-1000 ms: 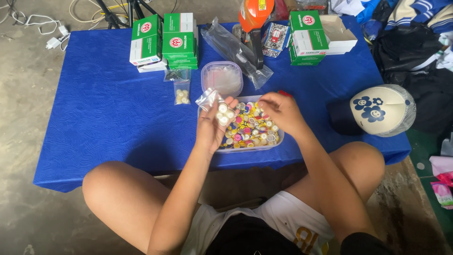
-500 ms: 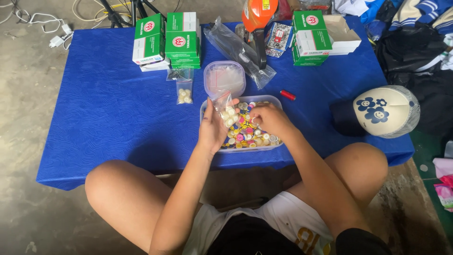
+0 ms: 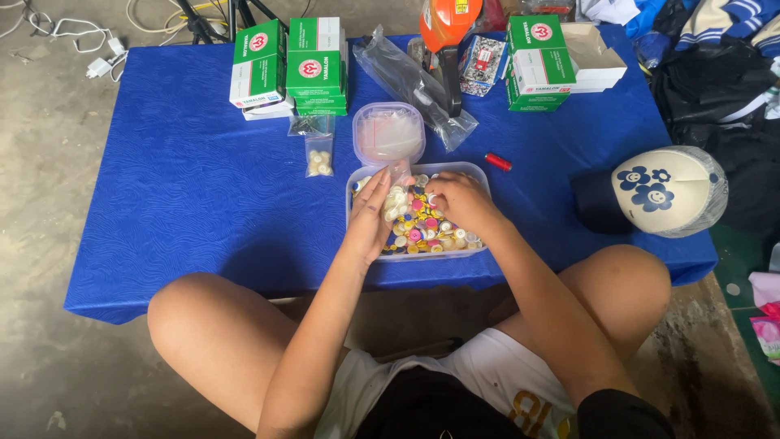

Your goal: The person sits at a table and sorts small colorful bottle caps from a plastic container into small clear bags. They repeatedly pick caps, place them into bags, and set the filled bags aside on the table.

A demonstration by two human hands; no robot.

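**Buttons in the tub, both hands sorting**

Buttons (image 3: 422,232) fill a clear plastic tub (image 3: 479,175) that sits near the front edge of the blue counter (image 3: 162,203), directly ahead of the seated person's knees. Going down in size from that counter: a cream cap with flower prints (image 3: 662,189) lies at the right, stacks of green-and-white boxes (image 3: 288,61) stand along the far side, a round clear lid (image 3: 388,132) rests just beyond the tub, a crumpled clear bag (image 3: 410,81) lies beside it, then a small packet of pale buttons (image 3: 318,156), and last a little red cylinder (image 3: 498,162) near the tub's right corner.

The left hand (image 3: 370,219) lies along the tub's left side, fingers loosely curled around a small clear bag (image 3: 396,197) already holding pale buttons, its mouth facing the heap. The right hand (image 3: 455,202) hovers palm-down over the pile, fingertips pinched at the bag's opening (whether a button sits between them is too small to tell).

To do this step well, I judge it best to keep the bag's mouth propped wide with the left fingers and low over the tub, so any dropped piece falls back in. Picking one colour at a time with thumb and forefinger should avoid scattering the heap. Both forearms reach straight forward from the lap, wrists slightly bent down.
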